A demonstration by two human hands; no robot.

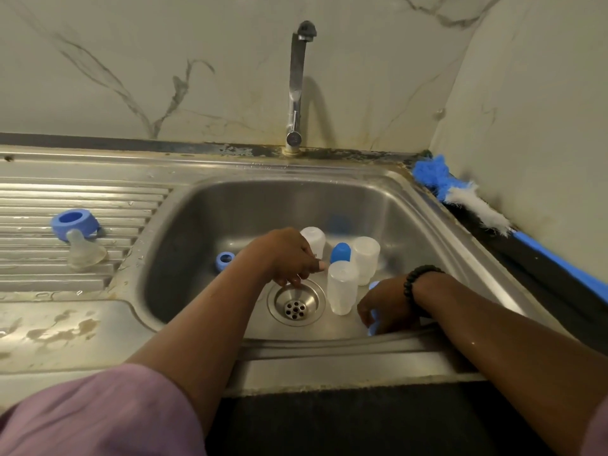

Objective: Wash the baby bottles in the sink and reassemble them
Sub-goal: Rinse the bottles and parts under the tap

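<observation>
While curled over the drain [296,303], left hand [286,255], right hand [386,311] gripping blue piece [373,319]

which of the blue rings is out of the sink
The blue ring on the ribbed draining board at left, beside the clear teat. The other ring lies inside the basin, left of the left hand.

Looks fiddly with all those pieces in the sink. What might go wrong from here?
The clear bottles stand upright, close together, between both hands; the left hand or right hand might tip one over. The teat and blue ring sit loose on the wet drainboard and may slip. The open drain might catch small parts.
</observation>
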